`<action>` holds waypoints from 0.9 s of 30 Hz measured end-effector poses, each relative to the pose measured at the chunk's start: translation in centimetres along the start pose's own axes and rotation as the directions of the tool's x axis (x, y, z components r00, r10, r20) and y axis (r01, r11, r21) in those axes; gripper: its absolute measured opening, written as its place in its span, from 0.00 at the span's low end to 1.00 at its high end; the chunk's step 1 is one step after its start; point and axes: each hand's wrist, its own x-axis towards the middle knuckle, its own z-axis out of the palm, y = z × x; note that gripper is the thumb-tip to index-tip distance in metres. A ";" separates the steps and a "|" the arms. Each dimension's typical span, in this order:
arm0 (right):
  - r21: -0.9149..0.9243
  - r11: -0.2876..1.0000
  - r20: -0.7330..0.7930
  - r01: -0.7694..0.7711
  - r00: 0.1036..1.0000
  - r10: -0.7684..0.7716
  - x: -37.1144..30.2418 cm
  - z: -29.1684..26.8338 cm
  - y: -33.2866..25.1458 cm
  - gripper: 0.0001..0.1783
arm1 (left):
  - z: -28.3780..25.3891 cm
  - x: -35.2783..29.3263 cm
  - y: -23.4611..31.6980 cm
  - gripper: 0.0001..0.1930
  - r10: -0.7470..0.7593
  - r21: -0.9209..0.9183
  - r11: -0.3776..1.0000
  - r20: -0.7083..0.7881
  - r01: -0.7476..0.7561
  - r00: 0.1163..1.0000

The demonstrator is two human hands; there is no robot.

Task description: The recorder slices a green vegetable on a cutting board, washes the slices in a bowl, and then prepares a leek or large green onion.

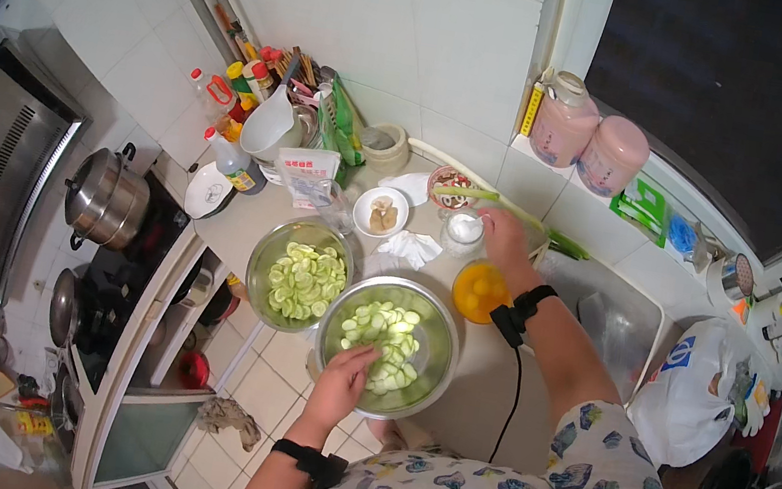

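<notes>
My left hand [346, 377] reaches over the near left side of a steel bowl [446, 339]. Its fingers are curled close together, touching or just above the pale green zucchini-like slices [387, 340] inside; whether a slice is in them is hidden. To the far right, my right hand [505, 238] is closed, its fingertips at the rim of a small glass jar [459, 245] of white powder. What they pinch, if anything, I cannot make out. Close to that wrist stands a bowl of egg yolks [479, 292]. A second steel bowl [255, 275] holds more slices [306, 283].
Behind the bowls are a white dish [382, 213] with pale pieces, crumpled tissue [411, 248] and a small patterned bowl [450, 188]. Bottles [233, 163] crowd the back left corner. A sink [617, 324] lies right, a stove with a steamer pot [106, 200] left. A black cable [516, 405] hangs from my right wrist.
</notes>
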 end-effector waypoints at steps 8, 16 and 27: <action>0.118 0.990 0.083 0.081 0.992 -0.091 0.5 -2.6 -1.5 0.08 | -0.6 -0.9 0.0 0.17 -0.142 -0.056 0.989 -0.066 0.139 0.988; 0.134 0.988 0.064 -0.073 0.996 0.065 0.1 -0.1 0.1 0.09 | -1.3 -0.1 0.6 0.16 -0.194 -0.082 0.980 -0.152 0.183 0.969; 0.427 0.697 0.228 -0.576 0.814 0.534 -0.3 -2.1 2.2 0.13 | -2.5 -1.4 0.0 0.16 -0.204 -0.038 0.979 -0.148 0.200 0.968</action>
